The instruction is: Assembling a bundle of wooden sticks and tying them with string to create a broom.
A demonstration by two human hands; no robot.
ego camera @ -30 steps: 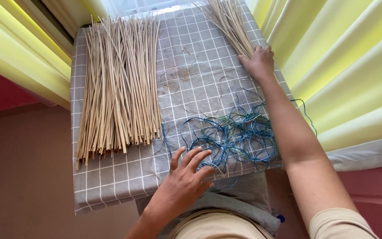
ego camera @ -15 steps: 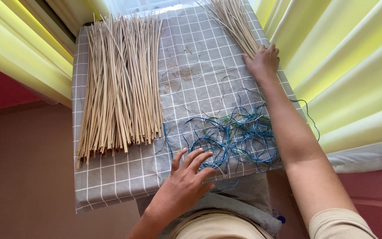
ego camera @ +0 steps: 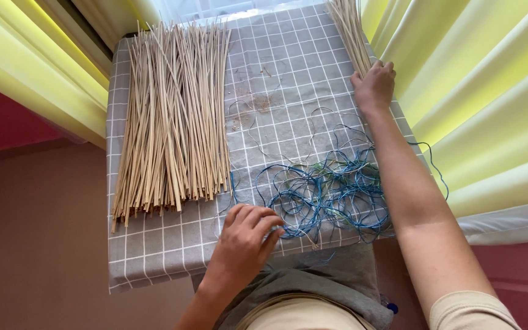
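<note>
A grey checked tabletop (ego camera: 276,67) fills the frame's middle. On its left lies a broad bundle of pale reeds (ego camera: 172,122), long axis running from the top edge toward the bottom. A tangle of blue wire (ego camera: 331,189) sits lower right. At upper right a thinner sheaf of reeds (ego camera: 349,30) (slanting slightly) meets the right hand (ego camera: 374,85), curled on its near end. The left hand (ego camera: 245,244), fingers bent, pinches the wire's nearest strands at bottom centre.

Tangled blue wire (ego camera: 328,195) near edge; pale reed bundle (ego camera: 351,30) (slanted) far right.
</note>
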